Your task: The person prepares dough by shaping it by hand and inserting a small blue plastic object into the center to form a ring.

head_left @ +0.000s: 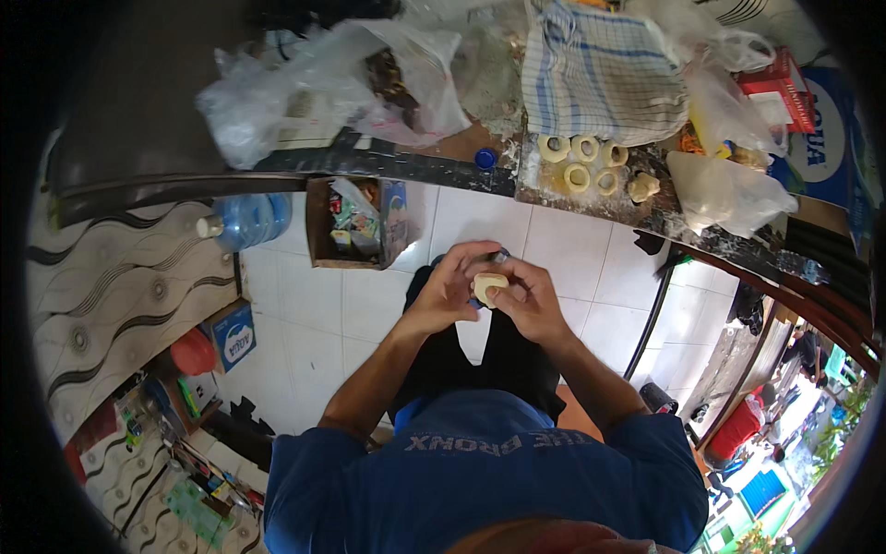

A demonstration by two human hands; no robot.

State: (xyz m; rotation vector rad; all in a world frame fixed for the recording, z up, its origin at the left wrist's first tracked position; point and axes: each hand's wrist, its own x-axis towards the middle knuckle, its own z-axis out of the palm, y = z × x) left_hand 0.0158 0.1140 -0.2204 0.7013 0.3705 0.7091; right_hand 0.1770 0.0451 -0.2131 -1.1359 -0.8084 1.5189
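Dough [488,287], a pale lump near the middle of the frame, is held in the right hand [532,309], the thumb pressed on its near face and the fingers curled behind it. The left hand [444,292] curves around the lump's left side, its thumb and fingers spread wide; whether its fingertips touch the dough, I cannot tell. Both hands are above the person's dark trousers [520,355], with the blue shirt [480,475] filling the bottom centre.

Past the hands, white floor tiles [378,294] run across the middle. A carton [319,226] with mixed packets inside stands left of upper centre, and a blue jug [261,220] lies on its side further left.

Along the top runs a cluttered table [450,148]. On its floury part, right of upper centre, five pale rings [577,177] lie near one another, with an uneven lump [643,188] just to their right. A checked cloth [604,78] lies just above the rings; a blue cap [485,159] is to their left. Clear plastic bags [249,103] cover the upper left, and a whitish bag [729,191] and a red box [784,92] are at the upper right. At the lower right edge, a person in red [736,428] appears in a bright area.
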